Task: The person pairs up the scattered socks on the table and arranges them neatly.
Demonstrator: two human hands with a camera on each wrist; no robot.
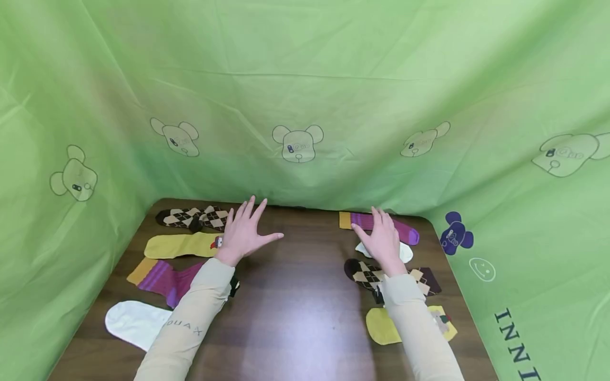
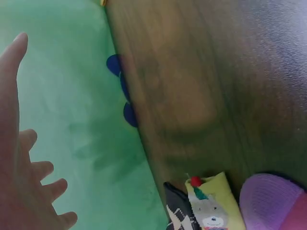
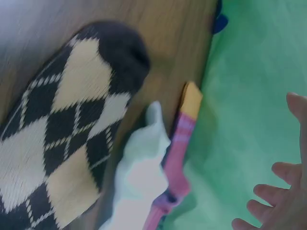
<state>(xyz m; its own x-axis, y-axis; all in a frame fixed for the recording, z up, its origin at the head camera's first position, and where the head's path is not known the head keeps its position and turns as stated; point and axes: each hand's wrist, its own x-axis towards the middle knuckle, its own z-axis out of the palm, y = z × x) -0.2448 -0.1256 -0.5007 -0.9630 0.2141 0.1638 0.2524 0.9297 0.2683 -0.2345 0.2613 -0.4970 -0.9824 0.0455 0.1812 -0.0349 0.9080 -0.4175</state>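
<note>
My left hand [image 1: 243,233] hovers with fingers spread by the left column of socks, holding nothing. Beside it lie a black argyle sock [image 1: 178,217] and a yellow sock [image 1: 178,245]; a purple sock [image 1: 164,280] and a white sock [image 1: 135,320] lie nearer, partly under the forearm. On the other side my right hand [image 1: 383,241], fingers extended and holding nothing, is above a purple sock [image 1: 405,233] and a white sock [image 1: 406,253]. Closer in are an argyle sock [image 3: 72,129] and a yellow sock [image 1: 381,325], both partly covered by the right arm.
The socks lie in two columns on a dark wooden table [image 1: 300,296], bare wood between them. A green cloth [image 1: 295,95] with bear-head drawings hangs along the back and both sides, close to the table's edges.
</note>
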